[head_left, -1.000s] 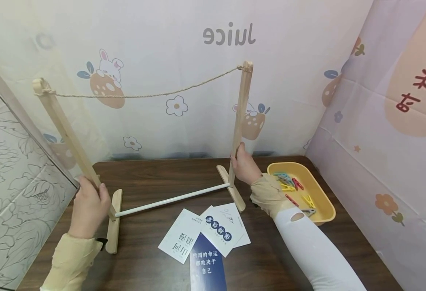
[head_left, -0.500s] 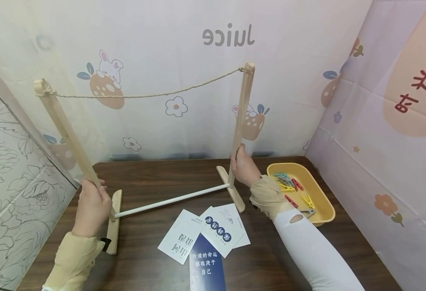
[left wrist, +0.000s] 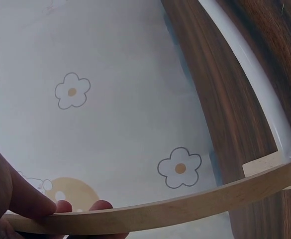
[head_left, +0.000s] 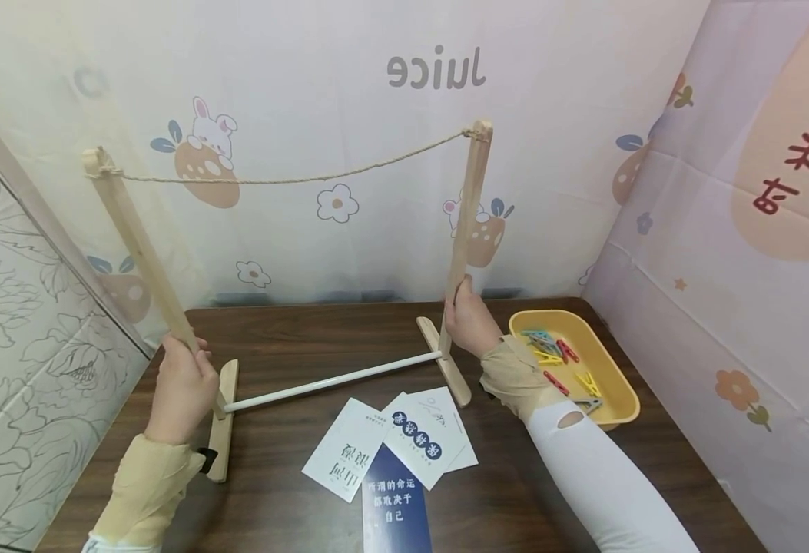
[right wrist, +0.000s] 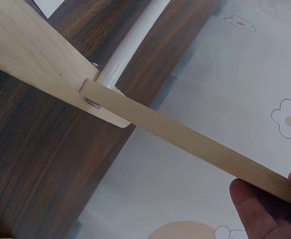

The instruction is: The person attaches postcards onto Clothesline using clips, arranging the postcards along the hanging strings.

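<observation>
The wooden stand [head_left: 147, 246] is gripped above its white rod [head_left: 335, 379] by the left hand [head_left: 181, 392] and right hand [head_left: 475, 322]. Fingers [left wrist: 101, 204] are curled round each post [head_left: 469, 207], forearms [head_left: 147, 488] extended.

Tan posts [head_left: 147, 253], white crossbar [head_left: 334, 381], yellow tray [head_left: 609, 365]

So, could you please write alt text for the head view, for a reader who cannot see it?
A person's left hand and right hand grip the posts of a wooden stand on a table, with a sagging string tied between their tops and a white rod below. In front lie overlapping cards, and a yellow tray holds clothespins at the right.
</observation>
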Tool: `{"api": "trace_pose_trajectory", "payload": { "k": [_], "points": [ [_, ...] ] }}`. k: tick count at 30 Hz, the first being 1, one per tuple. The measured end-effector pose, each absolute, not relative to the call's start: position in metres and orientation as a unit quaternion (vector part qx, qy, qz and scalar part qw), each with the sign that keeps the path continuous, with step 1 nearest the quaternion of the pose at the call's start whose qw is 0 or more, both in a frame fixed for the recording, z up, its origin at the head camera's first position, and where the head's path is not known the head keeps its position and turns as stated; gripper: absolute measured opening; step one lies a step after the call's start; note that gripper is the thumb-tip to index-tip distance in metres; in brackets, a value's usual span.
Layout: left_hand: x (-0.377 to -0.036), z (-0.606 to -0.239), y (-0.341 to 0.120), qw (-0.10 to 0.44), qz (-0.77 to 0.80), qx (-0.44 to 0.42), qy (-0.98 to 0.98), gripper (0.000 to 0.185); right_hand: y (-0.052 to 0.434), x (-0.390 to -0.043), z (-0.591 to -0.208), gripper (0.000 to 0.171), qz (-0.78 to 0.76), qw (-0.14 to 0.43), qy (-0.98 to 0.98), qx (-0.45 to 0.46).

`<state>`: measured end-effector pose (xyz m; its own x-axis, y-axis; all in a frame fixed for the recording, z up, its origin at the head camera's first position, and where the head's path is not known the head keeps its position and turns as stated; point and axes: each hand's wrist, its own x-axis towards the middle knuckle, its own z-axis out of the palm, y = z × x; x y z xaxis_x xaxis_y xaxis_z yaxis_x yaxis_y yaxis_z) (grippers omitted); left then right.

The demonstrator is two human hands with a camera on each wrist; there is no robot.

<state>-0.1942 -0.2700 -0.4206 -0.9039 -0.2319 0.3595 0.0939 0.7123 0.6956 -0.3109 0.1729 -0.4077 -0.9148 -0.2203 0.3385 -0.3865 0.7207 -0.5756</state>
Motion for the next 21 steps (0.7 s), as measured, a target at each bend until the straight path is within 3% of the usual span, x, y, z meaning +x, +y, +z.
{"api": "trace_pose_trajectory", "payload": {
  "k": [21],
  "points": [
    [-0.209,-0.422,-0.257,0.232,-0.375,0.037,-0.897,0.039,0.191,-0.298,-0.411,0.047,0.319,0.141,-0.927,0.136]
  ]
}}
